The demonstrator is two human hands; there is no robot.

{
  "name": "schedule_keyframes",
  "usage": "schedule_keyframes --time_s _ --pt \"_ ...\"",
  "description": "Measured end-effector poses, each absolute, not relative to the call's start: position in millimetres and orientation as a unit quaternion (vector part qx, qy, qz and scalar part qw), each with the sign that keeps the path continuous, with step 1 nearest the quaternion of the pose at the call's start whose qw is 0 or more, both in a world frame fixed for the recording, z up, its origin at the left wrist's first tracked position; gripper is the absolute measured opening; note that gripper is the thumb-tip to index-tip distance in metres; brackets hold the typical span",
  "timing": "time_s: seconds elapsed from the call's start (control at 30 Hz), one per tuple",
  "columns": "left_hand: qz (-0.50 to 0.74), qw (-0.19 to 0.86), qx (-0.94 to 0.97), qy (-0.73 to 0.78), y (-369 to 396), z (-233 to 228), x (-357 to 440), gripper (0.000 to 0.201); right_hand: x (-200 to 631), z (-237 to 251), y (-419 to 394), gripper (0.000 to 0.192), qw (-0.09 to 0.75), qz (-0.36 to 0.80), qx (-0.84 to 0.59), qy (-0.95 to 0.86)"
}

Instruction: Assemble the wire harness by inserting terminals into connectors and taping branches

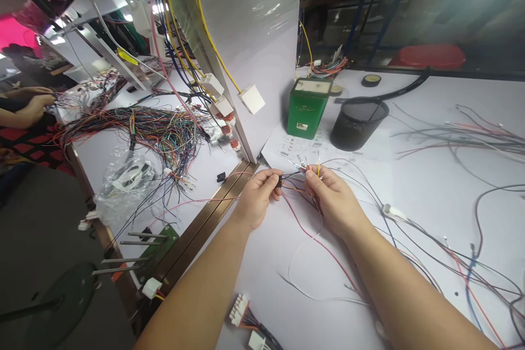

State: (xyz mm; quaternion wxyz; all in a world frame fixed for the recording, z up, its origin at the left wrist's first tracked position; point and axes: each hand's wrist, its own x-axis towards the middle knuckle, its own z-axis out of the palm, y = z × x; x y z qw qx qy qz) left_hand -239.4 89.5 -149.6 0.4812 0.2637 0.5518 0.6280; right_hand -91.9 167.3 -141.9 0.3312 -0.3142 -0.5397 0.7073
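Running between both hands at mid-frame, thin wires (296,183) bunch together. Left hand (256,197) pinches a small black connector (279,181); right hand (332,197) is closed on the wire ends, fingers curled.

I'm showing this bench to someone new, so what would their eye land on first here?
Probably the two hands at centre: the left hand pinches a small black connector while the right hand holds thin wires with metal tips. Next, the tangled multicoloured wire bundle on the neighbouring table to the left, then the green box and black mesh cup just behind the hands.
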Motion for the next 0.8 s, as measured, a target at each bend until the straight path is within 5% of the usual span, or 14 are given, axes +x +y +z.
schedule_keyframes --time_s 0.47,0.8 --pt "0.618 0.486 0.296 0.542 85.7 -147.3 -238.0 0.02 -90.7 -139.0 163.6 0.028 0.254 0.632 -0.367 -0.634" --pt "0.603 0.499 0.305 0.544 85.6 -149.4 -239.6 0.023 -93.8 -140.6 162.8 0.03 0.293 0.636 -0.382 -0.603"
